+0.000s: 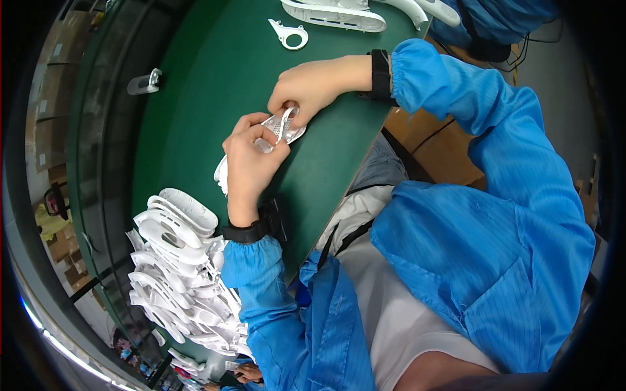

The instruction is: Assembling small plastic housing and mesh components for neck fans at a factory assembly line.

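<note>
Over the green tabletop, my left hand (251, 156) and my right hand (310, 91) are close together on a white plastic shell (297, 134) with a perforated area. The left fingers are closed on its near side. My right fingers pinch at its far end, where a thin white curved strip (285, 124) stands up from the shell between the two hands. Fingers cover part of both pieces, so I cannot tell whether the strip is fixed to the shell. Another white end (222, 174) shows beside my left wrist; whether it belongs to the same shell is unclear.
A big heap of white plastic shells (176, 260) lies left of my left forearm. Farther off are a ring-ended white part (295, 39), long white housings (336, 16) and a small clear-and-white piece (145, 83). A dark rail (107, 143) borders the green table (195, 124). Another person's hand (249, 373) shows below.
</note>
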`<act>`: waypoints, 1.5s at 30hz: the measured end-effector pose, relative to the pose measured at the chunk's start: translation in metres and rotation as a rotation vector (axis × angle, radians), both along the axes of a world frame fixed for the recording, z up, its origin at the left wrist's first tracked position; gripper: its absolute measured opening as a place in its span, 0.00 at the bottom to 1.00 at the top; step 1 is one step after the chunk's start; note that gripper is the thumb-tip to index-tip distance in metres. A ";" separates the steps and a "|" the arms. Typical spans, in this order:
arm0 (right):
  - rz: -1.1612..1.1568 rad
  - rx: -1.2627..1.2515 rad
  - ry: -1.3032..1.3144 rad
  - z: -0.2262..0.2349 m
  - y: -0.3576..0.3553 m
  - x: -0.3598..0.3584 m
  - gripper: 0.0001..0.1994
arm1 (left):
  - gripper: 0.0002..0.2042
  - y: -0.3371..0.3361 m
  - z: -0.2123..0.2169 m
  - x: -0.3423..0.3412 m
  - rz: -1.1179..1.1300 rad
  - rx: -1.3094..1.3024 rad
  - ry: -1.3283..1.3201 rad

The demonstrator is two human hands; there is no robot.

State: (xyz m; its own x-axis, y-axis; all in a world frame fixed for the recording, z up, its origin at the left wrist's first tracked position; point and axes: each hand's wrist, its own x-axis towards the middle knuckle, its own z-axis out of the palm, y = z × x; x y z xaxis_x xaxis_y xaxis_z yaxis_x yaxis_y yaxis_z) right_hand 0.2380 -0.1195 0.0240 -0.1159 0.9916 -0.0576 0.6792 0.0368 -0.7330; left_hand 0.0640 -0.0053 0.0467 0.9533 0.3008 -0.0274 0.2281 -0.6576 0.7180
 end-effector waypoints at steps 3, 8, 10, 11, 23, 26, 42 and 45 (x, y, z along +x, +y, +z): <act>-0.002 -0.002 0.076 -0.006 0.000 0.004 0.11 | 0.06 0.003 0.002 0.003 -0.015 -0.048 -0.029; -0.019 -0.013 -0.058 0.000 0.004 -0.005 0.12 | 0.06 0.005 0.005 0.003 -0.045 -0.037 -0.004; -0.015 0.041 -0.093 -0.006 0.005 -0.007 0.13 | 0.06 0.003 0.007 0.004 -0.049 -0.012 0.039; -0.026 0.136 -0.117 -0.009 0.005 -0.009 0.15 | 0.06 0.004 0.008 0.003 -0.049 -0.014 0.038; 0.002 -0.009 -0.245 0.003 0.004 -0.021 0.22 | 0.15 -0.001 0.019 0.003 -0.165 0.396 0.309; -0.029 -0.049 -0.088 -0.010 0.008 -0.006 0.16 | 0.15 -0.005 0.023 0.012 -0.138 0.411 0.410; -0.385 0.039 0.026 -0.004 0.127 0.024 0.18 | 0.04 0.010 -0.033 -0.021 0.608 0.119 -0.696; -0.589 0.064 0.050 -0.023 0.195 0.023 0.18 | 0.04 0.015 -0.061 0.004 0.621 0.062 -0.372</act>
